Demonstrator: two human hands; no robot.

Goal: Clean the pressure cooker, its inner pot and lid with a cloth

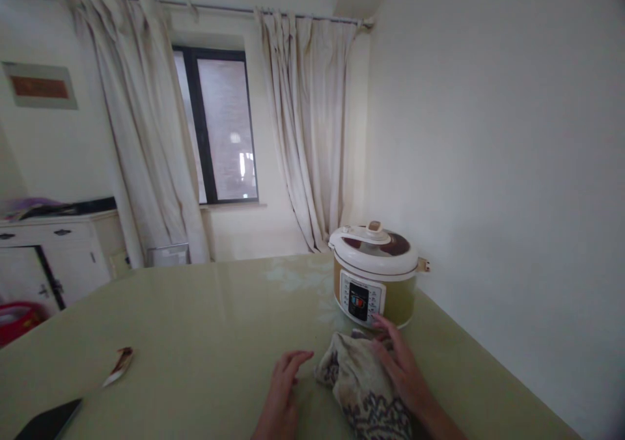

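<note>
A crumpled beige cloth (pixel 364 368) with a dark brown pattern lies on the table in front of me. My right hand (pixel 404 370) is at the cloth's right side, fingers apart and stretched forward, seemingly touching it without gripping. To the left of the cloth, my left hand (pixel 287 383) is held with fingers extended and nothing in it, a small gap away from the fabric. Just beyond the cloth stands an electric pressure cooker (pixel 375 277), its white lid in place and its button panel facing me. The fingertips of my right hand overlap the cooker's lower front edge in view.
The glossy green table (pixel 195 323) carries a dark flat phone-like object (pixel 49 422) and a small brown-and-white item (pixel 120 365) at left. A wall (pixel 512 199) borders the table's right side. Behind are curtains (pixel 312 121), a window (pixel 225 127) and a white cabinet (pixel 78 251).
</note>
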